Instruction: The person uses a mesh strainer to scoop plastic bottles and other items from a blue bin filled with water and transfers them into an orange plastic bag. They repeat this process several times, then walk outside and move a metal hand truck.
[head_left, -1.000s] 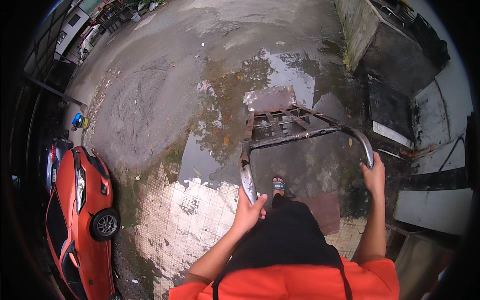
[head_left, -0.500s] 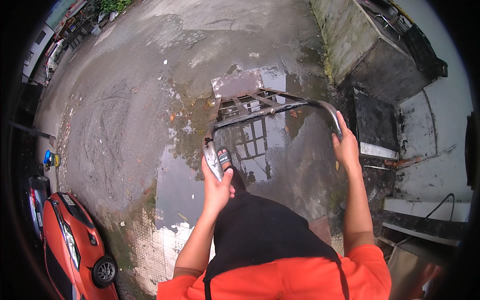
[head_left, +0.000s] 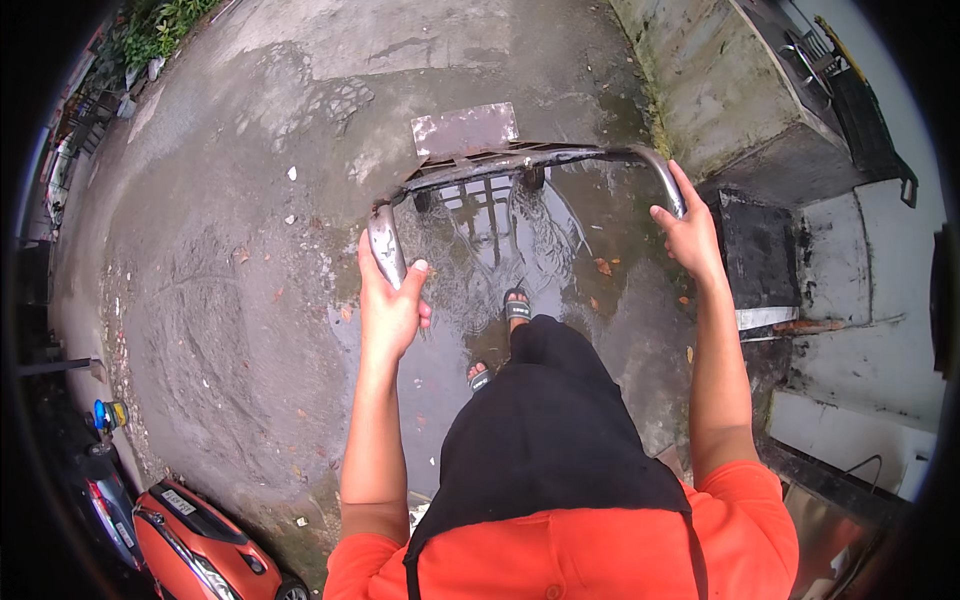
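Observation:
A worn metal hand truck [head_left: 500,164] stretches out ahead of me, its curved grey handles pointing back toward my body. Around the end of its left handle my left hand [head_left: 388,310] is closed, thumb on top. My right hand [head_left: 690,232] grips the right handle, fingers wrapped on its outer side. At the truck's far end shows a flat rusty plate [head_left: 465,129]. Two dark wheels show under the frame, standing in shallow water. The slatted middle of the frame is seen nearly edge-on, so most of it is hidden.
A puddle [head_left: 560,230] covers the concrete under the truck and around my sandalled feet. A mossy concrete wall [head_left: 700,75] runs along the right, with a dark board [head_left: 758,250] beyond it. An orange car [head_left: 205,545] stands at lower left. Plants [head_left: 160,35] grow at far left.
I have stepped forward into the puddle, and the car has slid lower in view. The hand truck's frame now looks flatter, with its wheels in sight and ripples in the water.

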